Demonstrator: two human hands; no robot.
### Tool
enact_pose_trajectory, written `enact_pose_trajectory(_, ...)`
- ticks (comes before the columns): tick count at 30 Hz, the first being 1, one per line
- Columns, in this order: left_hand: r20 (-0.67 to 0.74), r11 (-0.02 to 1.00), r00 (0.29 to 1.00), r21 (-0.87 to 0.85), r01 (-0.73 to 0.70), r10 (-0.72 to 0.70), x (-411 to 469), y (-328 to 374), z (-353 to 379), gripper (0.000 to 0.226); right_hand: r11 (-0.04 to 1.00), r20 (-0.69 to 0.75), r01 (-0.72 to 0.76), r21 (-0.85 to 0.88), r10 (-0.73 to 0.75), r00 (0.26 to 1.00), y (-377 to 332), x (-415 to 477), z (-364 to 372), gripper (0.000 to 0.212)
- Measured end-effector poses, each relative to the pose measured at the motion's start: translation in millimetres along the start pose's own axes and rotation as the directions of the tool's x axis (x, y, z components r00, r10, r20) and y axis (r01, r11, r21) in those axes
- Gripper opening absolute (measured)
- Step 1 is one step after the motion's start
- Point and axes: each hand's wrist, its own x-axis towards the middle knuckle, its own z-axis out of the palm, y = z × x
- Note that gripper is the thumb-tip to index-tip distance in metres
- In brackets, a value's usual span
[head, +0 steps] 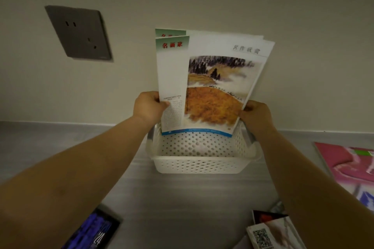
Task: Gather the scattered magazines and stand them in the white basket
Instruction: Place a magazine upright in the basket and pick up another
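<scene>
magazines (210,79): two matching white copies, red title on green corner, orange landscape painting; upright, bottom edge in basket's far side
white basket (199,162): perforated, on grey counter (182,208), against wall
left hand (149,107): pinches left edge
right hand (256,113): clamps right edge
pink magazine (348,161): flat, right

Dim, warm indoor light; wide-angle bending and blur toward the edges.

Both forearms are bare from the lower frame edge to the wrists, with no sleeves, watch, bracelet or rings in sight on the left hand (150,108) or the right hand (256,114), and the fingernails look short.
</scene>
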Motion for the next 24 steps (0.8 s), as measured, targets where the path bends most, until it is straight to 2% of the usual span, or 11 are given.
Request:
enact_pose_trajectory(6, -0.082, 0.994, 0.995, 0.095, -0.049, 0.057, 9, -1, 4, 0.03, 0.995, -0.079, 0.046, -0.083, -0.052, 0.995, 4, 7, 10, 0.023)
enact_pose_trajectory(11, -0.136, 0.941, 0.969, 0.299, -0.16, 0.208, 16, -1, 4, 0.025, 0.999, -0.161, 0.026, -0.025, -0.029, 0.987, 11, 10, 12, 0.022)
enact_pose_trajectory(17, -0.17, 0.911, 0.94, 0.347, -0.223, 0.295, 22, 3, 3, 0.026, 0.999, -0.198, 0.03, -0.045, -0.038, 0.979, 16, 12, 11, 0.022)
enact_pose_trajectory(24, -0.226, 0.952, 0.955, 0.279, -0.128, 0.194, 27, -10, 0, 0.027, 0.985, -0.174, 0.096, -0.144, -0.121, 0.977, 14, 11, 17, 0.026)
